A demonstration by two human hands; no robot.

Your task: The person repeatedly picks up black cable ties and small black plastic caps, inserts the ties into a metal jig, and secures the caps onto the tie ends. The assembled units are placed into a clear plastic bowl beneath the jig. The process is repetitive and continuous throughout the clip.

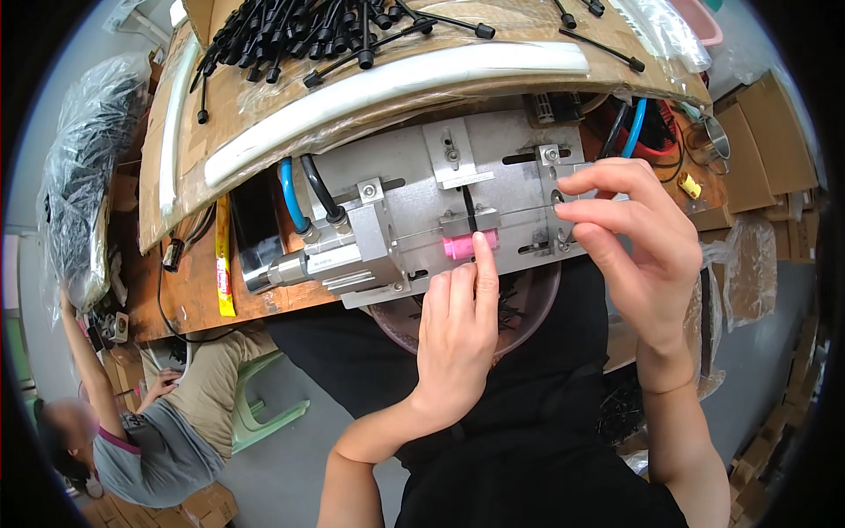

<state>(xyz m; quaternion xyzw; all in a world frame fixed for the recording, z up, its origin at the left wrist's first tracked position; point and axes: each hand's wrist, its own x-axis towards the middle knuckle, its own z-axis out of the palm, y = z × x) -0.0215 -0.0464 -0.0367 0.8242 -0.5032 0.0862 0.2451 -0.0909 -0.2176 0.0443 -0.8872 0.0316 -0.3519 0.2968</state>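
Observation:
My left hand reaches up to the metal fixture with its index finger stretched out. That fingertip rests on the lower end of a thin black strip lying across a pink block. The other fingers are bent and grip nothing that shows. My right hand hovers by the bracket at the fixture's right end, thumb and fingers curved and apart, with nothing visible between them. On the left of the fixture sits a silver pneumatic cylinder with blue and black hoses.
Many black stick-like parts lie on cardboard above the fixture. A round bowl with black pieces sits below its front edge. At left are a yellow strip, a dark phone-like slab and a seated co-worker.

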